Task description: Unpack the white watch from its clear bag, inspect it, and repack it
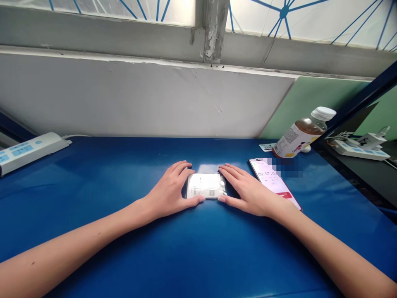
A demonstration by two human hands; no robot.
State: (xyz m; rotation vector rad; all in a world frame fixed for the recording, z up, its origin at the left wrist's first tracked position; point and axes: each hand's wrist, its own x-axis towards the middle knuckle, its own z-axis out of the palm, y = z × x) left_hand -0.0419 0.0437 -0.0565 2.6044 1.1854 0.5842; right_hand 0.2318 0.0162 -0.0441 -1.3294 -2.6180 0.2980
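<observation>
A small plastic-wrapped packet (203,186) with a white printed label lies on the blue table (198,248) in front of me. Its surface is shiny, and the label carries a barcode and a square code. My left hand (173,188) grips its left end, thumb along the near edge and fingers at the far edge. On the other end, my right hand (243,188) holds it the same way, thumb in front and fingers behind. Both palms rest low by the tabletop. What is inside the packet cannot be made out.
A phone (269,178) showing a running timer lies beside my right wrist. Behind it stands a tilted-looking drink bottle (297,136) with a white cap, near a small card (266,147). Power strips lie at left (31,151) and far right (361,149). A wall (139,99) borders the back.
</observation>
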